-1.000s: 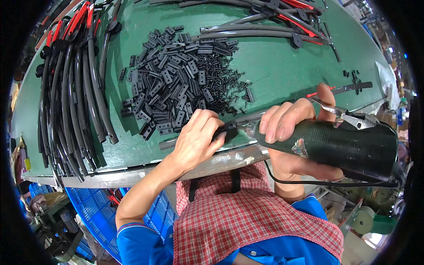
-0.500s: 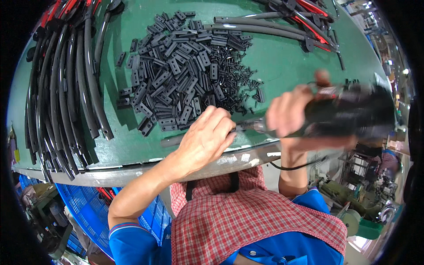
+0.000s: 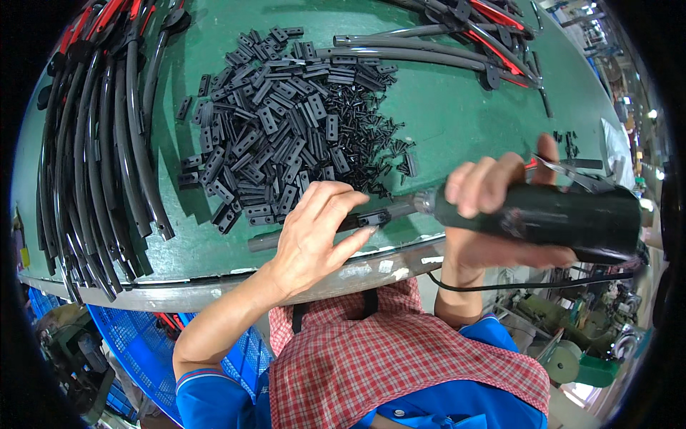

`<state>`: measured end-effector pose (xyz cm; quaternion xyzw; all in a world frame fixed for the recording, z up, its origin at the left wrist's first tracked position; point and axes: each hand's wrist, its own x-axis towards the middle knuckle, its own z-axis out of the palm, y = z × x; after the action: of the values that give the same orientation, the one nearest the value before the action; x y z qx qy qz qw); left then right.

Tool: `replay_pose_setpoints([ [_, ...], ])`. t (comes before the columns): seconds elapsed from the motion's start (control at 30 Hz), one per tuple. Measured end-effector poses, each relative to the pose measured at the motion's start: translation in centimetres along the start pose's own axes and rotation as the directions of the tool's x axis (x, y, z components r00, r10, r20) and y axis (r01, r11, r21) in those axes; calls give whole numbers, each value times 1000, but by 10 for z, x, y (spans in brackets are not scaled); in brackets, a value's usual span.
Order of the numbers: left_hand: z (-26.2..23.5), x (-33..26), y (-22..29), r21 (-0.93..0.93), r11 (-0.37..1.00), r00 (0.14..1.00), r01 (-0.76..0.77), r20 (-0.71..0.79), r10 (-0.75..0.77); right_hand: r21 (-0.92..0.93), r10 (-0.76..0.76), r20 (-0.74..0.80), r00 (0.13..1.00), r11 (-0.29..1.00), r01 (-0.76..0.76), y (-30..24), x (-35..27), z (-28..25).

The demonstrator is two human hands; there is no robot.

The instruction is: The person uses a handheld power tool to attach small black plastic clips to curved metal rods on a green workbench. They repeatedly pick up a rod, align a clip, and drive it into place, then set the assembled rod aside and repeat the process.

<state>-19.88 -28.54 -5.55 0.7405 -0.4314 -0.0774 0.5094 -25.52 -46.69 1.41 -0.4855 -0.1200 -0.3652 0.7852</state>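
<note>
Left hand (image 3: pixel 314 229) closed in a pinch on a small black bracket (image 3: pixel 371 217), pressed onto a grey rod (image 3: pixel 321 227) at the near edge of the green table (image 3: pixel 457 121). Right hand (image 3: pixel 493 207) wrapped tight around a black power driver (image 3: pixel 550 214), tip meeting the bracket end; cord (image 3: pixel 500 284) trailing below the table rim. Judged advisable: keep driver in line with the bracket, hold the part flat against the rod, keep fingertips off the bit, mind the cord at the edge. Pile of loose brackets (image 3: pixel 279 121) beyond the left hand, small screws (image 3: pixel 379 143) scattered just beside it. Curved black strips (image 3: pixel 93 157) stacked at far left, more rods with red parts (image 3: pixel 493 43) at far right top. Blue crate (image 3: pixel 136 336) under the table, left. No packages, labels or signs discernible on the table.
</note>
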Motion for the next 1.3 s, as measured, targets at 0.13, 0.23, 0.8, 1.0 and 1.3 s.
replay_pose_setpoints([
  [0.13,-7,4,4,-78,994,998,70,6,-69,78,-5,-44,999,997,8,-10,4,22],
  [0.23,-5,4,4,-62,998,998,-8,-68,4,80,22,-59,998,997,-17,-7,1,29],
  [0.8,-23,6,-13,-888,247,870,387,263,-417,172,-40,-148,988,983,65,13,7,43],
  [1.0,-26,8,-11,-879,197,858,435,339,-386,251,-7,-181,983,967,53,12,5,40],
  [1.3,-19,0,1,80,996,997,-51,55,46,73,-21,-136,991,997,31,-18,0,36],
])
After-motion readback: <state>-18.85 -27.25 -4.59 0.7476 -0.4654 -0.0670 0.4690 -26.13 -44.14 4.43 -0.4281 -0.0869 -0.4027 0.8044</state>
